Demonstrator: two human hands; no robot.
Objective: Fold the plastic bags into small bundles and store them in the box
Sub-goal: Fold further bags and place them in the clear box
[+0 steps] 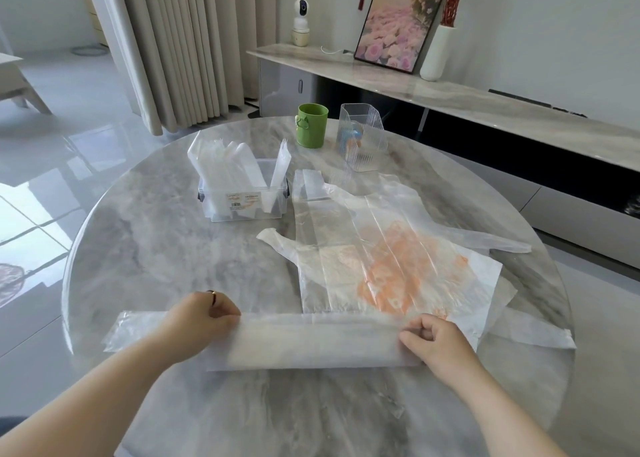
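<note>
The long bag (311, 342) is pinched by the left hand (197, 321) and right hand (438, 344). It is flat and milky. Folded bags (225, 165) are stood in the far clear box (242, 212).

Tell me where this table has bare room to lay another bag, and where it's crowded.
Free: the marble between the storage box and the left hand, out to the table edge; also the near strip below the folded bag. Crowded: the right half under the orange-printed bag, and the far side by the green cup and ribbed holder.
</note>
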